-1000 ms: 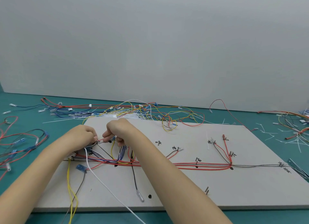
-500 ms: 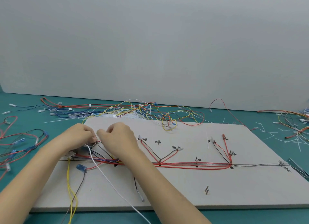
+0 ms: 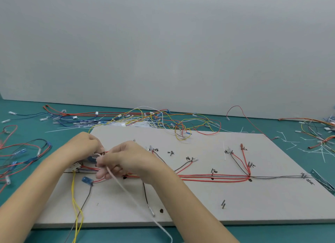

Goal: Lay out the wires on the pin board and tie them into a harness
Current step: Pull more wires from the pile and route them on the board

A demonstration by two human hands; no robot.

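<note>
Wires (image 3: 213,177) run red and grey along the pin board (image 3: 199,203) on the teal table (image 3: 272,233). Left hand (image 3: 87,145) and right hand (image 3: 126,157) meet over the board's left end, each grip pinching a white string (image 3: 126,190) that trails off the near edge.

Left hand (image 3: 87,148) and right hand (image 3: 125,159) close together, fingers curled in a pinching grip.

Teal table (image 3: 272,233) carries pale pin board (image 3: 199,206), loose wire tangles (image 3: 145,117), white cable ties (image 3: 290,143)
</note>
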